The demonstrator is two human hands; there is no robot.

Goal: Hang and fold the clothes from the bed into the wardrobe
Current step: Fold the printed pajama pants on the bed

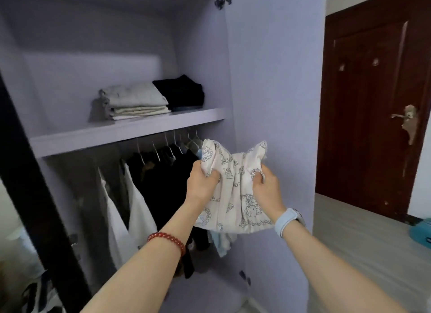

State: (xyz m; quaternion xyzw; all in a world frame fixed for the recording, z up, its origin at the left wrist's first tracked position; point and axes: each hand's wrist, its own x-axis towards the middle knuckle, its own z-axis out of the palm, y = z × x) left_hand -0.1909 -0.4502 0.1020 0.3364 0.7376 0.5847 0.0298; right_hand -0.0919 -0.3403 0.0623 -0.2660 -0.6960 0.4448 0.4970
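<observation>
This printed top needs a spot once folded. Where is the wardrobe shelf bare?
The lilac wardrobe shelf is bare left of the pale grey folded pile, up to the side wall, and along its front edge. Its right end is crowded: the black folded pile sits against the grey one.

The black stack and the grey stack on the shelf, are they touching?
Touching. The head view shows the black stack pressed against the right edge of the grey stack on the shelf, no gap between them.
</observation>
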